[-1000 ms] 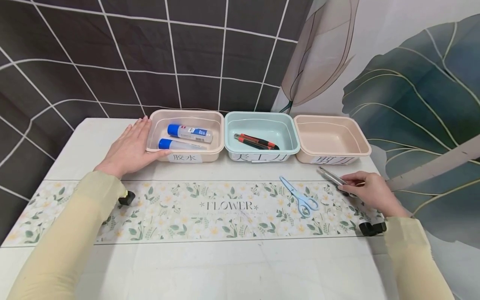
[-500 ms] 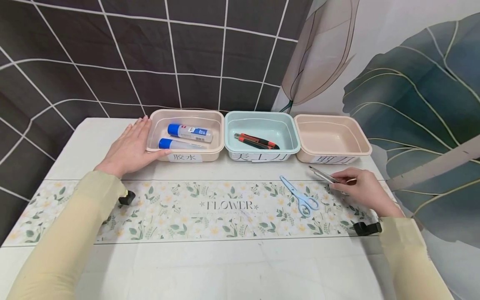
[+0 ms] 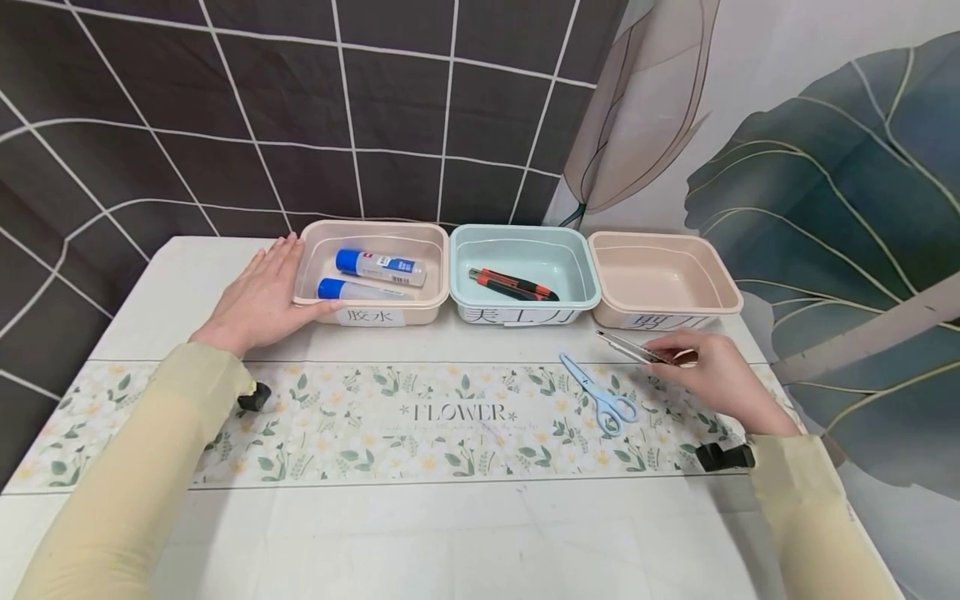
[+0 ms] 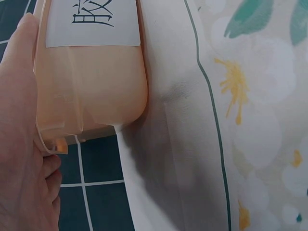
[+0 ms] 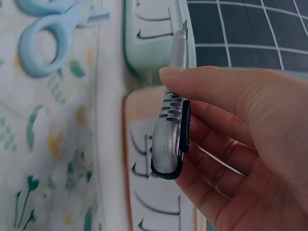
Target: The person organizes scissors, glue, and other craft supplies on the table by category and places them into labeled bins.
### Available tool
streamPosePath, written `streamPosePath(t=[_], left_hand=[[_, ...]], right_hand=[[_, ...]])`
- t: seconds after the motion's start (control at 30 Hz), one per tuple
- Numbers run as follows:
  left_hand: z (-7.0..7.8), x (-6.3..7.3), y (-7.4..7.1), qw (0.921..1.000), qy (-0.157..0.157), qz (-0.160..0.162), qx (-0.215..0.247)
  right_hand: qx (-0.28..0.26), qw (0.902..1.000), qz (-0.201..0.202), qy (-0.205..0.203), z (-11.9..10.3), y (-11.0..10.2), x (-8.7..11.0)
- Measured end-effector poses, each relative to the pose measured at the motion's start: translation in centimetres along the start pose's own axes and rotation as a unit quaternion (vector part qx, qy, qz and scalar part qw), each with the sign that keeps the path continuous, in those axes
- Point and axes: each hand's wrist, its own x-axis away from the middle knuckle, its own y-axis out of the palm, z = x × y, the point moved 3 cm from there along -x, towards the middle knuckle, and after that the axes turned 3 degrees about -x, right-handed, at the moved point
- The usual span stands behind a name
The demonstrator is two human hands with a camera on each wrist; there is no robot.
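Observation:
My right hand (image 3: 716,377) pinches a silver utility knife (image 5: 169,125) between thumb and fingers, its tip pointing left in the head view. It is held in front of the right pink bin (image 3: 667,237). Just left of it, light blue scissors (image 3: 600,394) lie on the flowered strip. My left hand (image 3: 258,300) rests against the left end of the left pink bin (image 3: 427,310), fingers straight and thumb along the front rim. Inside that bin lie two blue-capped glue tubes (image 3: 382,266). The middle blue bin (image 3: 525,231) holds red-and-black utility knives (image 3: 517,284).
The three bins stand side by side along the back of the table, each with a paper label on its front. Behind them hangs a dark cloth (image 3: 292,100) with white grid lines. The table's right edge runs beneath my right forearm.
My right hand has moved left with the silver utility knife, toward the scissors and the middle blue bin. My left hand stays where it was on the left bin.

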Motion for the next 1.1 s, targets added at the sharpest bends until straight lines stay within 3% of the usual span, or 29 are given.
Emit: streamPosePath(t=[0.23, 0.73, 1.1], left_hand=[[0.0, 0.0, 0.0, 1.0, 0.0, 0.0, 0.0], [-0.1, -0.1, 0.1, 1.0, -0.001, -0.002, 0.0], [-0.1, 0.0, 0.0, 1.0, -0.001, -0.001, 0.002]], right_hand=[[0.002, 0.9992, -0.001, -0.041, -1.8, 0.0, -1.0], [-0.021, 0.9958, -0.026, -0.085, -4.6, 1.4, -3.5], [-0.054, 0.9935, -0.033, -0.094, -6.4, 3.3, -5.1]])
